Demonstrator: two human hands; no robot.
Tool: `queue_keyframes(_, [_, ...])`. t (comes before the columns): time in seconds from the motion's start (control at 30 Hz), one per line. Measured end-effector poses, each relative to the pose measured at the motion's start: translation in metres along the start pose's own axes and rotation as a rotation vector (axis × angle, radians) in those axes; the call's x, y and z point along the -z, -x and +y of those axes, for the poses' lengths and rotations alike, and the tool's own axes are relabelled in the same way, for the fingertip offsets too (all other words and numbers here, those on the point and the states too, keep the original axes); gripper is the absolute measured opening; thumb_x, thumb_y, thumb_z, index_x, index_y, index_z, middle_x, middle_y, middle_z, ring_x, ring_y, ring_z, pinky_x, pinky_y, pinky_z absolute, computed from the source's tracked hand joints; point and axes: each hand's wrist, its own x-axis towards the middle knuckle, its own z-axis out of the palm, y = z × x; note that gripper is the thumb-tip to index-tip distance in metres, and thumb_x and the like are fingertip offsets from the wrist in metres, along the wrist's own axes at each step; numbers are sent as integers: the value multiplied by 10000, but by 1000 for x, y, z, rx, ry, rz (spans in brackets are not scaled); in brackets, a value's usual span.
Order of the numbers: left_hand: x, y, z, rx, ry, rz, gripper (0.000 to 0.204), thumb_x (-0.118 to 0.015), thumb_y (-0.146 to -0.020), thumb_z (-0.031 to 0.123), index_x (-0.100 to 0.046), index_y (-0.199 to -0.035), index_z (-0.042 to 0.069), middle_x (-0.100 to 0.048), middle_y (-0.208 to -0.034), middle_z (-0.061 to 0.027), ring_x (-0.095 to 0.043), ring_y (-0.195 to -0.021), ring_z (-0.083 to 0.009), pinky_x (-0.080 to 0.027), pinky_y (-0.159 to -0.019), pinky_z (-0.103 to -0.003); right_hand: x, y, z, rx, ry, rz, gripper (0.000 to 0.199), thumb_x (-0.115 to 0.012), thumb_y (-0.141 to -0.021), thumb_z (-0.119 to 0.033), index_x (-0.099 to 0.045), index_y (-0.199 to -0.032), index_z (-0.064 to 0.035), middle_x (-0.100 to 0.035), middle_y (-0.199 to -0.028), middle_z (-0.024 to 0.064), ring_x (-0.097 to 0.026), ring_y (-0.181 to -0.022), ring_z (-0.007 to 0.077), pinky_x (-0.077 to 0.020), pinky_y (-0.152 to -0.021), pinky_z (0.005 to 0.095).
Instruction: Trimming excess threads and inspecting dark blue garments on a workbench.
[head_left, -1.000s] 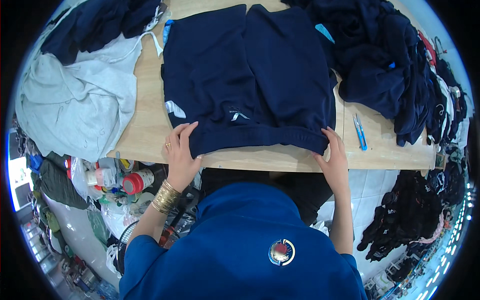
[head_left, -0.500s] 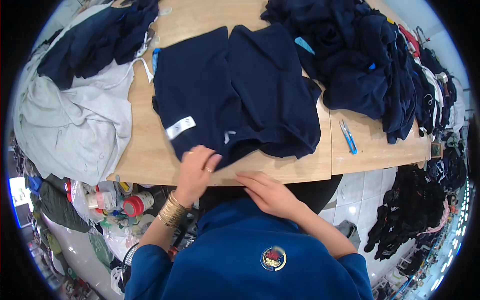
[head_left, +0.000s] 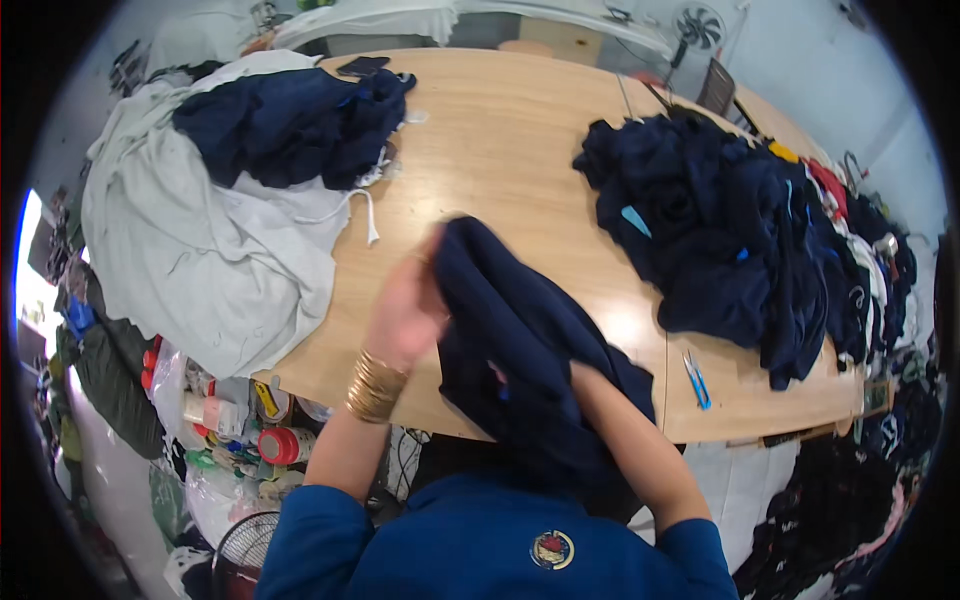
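Navy garment (head_left: 520, 350), bunched and lifted at the near edge of the worktop (head_left: 500, 160). Left hand (head_left: 405, 305), blurred, grasps its upper fold at 9 o'clock of the garment; right hand is buried under the cloth at 5 o'clock, so its grip cannot be told. Handling is judged best with the fabric gathered evenly and clear of the scissors (head_left: 697, 380) at 3 o'clock. Navy heap (head_left: 740, 230) at 2 o'clock; grey cloth (head_left: 210, 260) at 9 o'clock. No containers on the worktop.
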Motion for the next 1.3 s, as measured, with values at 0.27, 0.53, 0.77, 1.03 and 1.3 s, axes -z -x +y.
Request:
queue_keyframes(0.27, [21,29,-66,-568,-1119,148,1032,-762,-708,269,-67,-1423,3,-164,-1456,-210,-140,-1362,-288,-161,-1097,-376,14,-33,-81,523,776,98,398,-509,-895,-140,-449,-1255,20,-490,-1276,152,-509,-1136,271,-413,-956,332])
queue_keyframes(0.53, [45,-28,-100,-764,-1349,346,748,-656,-794,250,-245,-1371,10,-216,-1447,-169,-289,-1315,-303,-317,-1045,-386,104,19,-107,378,736,93,663,-687,-704,-197,-417,-1261,41,-433,-1282,250,-365,-1240,371,-292,-1036,379])
queue_keyframes(0.77, [0,44,-70,75,-49,-104,621,-586,-844,188,-285,-1367,45,-274,-1434,-119,-368,-1277,-237,-354,-1020,-368,49,-10,-132,240,899,370,582,-676,-702,-147,-473,-1219,28,-459,-1261,229,-405,-1217,344,-318,-1022,363])
queue_keyframes(1.03, [26,15,-50,-530,-804,139,623,-566,-844,151,-270,-1386,60,-351,-1384,-107,-376,-1261,-228,-321,-1023,-321,22,-5,-144,462,1021,437,541,-663,-711,-110,-496,-1209,19,-475,-1248,215,-418,-1217,317,-317,-1025,344])
queue_keyframes(1.3, [95,-64,-126,-319,-1116,-70,562,-586,-856,269,-389,-1316,14,-367,-1388,-155,-371,-1266,-270,-295,-1047,-345,16,-9,-178,900,823,499,426,-535,-806,-35,-505,-1230,-3,-521,-1242,145,-454,-1198,262,-303,-1036,311])
